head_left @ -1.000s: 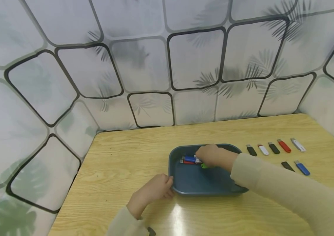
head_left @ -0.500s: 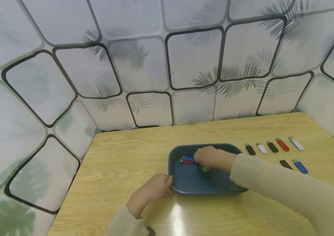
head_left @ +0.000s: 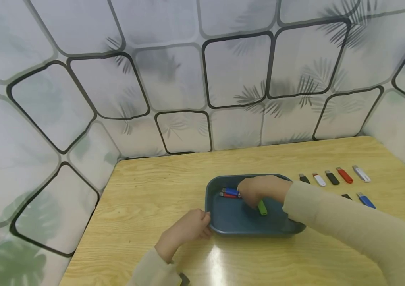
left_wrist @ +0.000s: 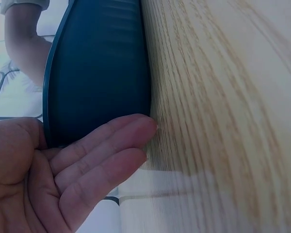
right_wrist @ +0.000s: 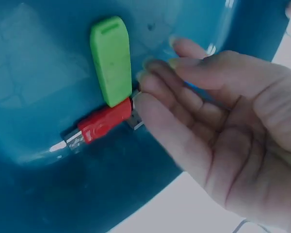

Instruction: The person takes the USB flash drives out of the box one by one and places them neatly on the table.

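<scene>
A blue plastic tray [head_left: 249, 235] rests on the table. At its near left corner my left hand [head_left: 188, 228] holds the rim; in the left wrist view, my fingers [left_wrist: 99, 162] lie along the outer wall. My right hand [head_left: 256, 190] is down inside the tray, its fingers loosely bent with nothing between them. Right by its fingertips lie a green USB stick [right_wrist: 111, 60] and a red USB stick [right_wrist: 104, 121] with a metal plug. Also in the tray, left of that hand, lies a blue USB stick [head_left: 230, 192]. Bits of other sticks are hidden behind the hand.
Several USB sticks lie in two rows on the wooden table [head_left: 152, 186] right of the tray, among them a red stick [head_left: 344, 175], a white stick [head_left: 361, 174] and a blue stick [head_left: 366, 200]. A patterned curtain [head_left: 174, 79] hangs behind the table.
Inside the tray the green USB stick has shifted toward the right and near side, and more of it shows. My right hand has moved slightly. My left hand keeps its place at the corner.
</scene>
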The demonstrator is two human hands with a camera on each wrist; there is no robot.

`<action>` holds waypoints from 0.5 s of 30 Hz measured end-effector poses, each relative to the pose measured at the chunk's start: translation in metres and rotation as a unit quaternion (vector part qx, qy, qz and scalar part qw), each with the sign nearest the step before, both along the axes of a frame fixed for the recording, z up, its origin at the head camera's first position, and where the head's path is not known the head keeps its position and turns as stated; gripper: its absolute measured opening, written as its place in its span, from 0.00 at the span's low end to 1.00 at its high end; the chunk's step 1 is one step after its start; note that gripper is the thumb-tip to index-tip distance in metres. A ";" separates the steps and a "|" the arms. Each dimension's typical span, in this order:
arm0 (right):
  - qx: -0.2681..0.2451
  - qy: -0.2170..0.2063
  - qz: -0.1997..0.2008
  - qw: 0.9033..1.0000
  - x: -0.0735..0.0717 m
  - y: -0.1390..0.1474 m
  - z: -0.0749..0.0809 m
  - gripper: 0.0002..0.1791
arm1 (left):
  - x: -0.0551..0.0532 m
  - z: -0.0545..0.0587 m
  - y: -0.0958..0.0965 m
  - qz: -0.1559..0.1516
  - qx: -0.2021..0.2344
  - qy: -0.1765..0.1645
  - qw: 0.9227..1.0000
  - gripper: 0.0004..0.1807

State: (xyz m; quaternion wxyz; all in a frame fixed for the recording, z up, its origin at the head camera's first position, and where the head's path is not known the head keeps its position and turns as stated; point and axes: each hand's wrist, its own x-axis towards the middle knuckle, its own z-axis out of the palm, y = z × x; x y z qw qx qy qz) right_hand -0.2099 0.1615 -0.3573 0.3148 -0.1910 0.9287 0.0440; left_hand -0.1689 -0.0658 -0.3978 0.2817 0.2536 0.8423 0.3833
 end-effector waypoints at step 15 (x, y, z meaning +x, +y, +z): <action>-0.007 -0.046 -0.130 0.990 -0.004 0.013 -0.013 0.11 | 0.001 -0.002 0.000 0.004 -0.005 -0.001 1.000 0.24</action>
